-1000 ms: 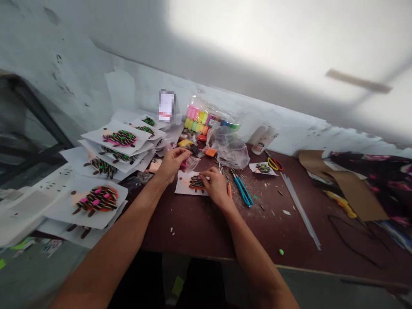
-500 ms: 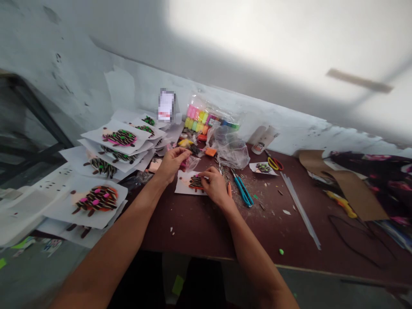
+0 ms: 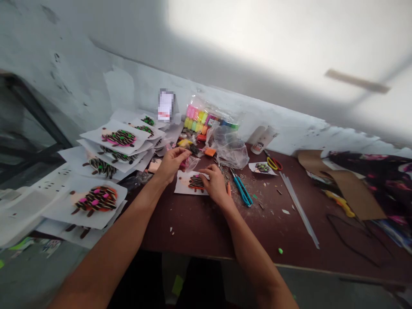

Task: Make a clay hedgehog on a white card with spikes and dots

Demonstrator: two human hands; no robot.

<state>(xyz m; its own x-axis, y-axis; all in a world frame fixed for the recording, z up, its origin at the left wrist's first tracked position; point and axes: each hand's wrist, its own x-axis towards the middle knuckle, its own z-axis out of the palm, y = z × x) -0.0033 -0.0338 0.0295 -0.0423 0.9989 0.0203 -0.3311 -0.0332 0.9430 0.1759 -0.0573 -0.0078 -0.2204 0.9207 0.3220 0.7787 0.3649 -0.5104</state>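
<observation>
A small white card (image 3: 184,188) with a clay hedgehog (image 3: 195,182) of dark spiky strips on orange lies on the table before me. Over the card's right side is my right hand (image 3: 215,183), its thumb and index finger curled close together by the hedgehog. Whatever sits between those fingertips is too small to make out. My left hand (image 3: 173,165) hovers just beyond the card's upper left, thumb and fingers pinched. Below these fingers shows a pink lump in a clear plastic bag (image 3: 192,164); I cannot tell whether the hand holds it.
Stacked hedgehog cards (image 3: 96,199) stand at the left. Behind are a pack of coloured clay (image 3: 198,118), a crumpled plastic bag (image 3: 227,148) and a phone (image 3: 166,105). Rightward lie a teal cutter (image 3: 242,191), scissors (image 3: 273,164), clear glue sticks (image 3: 299,208) and a yellow glue gun (image 3: 339,202).
My right hand's fingertips have lifted slightly and shifted right from the hedgehog, showing more of it. The left hand stays nearly in place, still pinched.
</observation>
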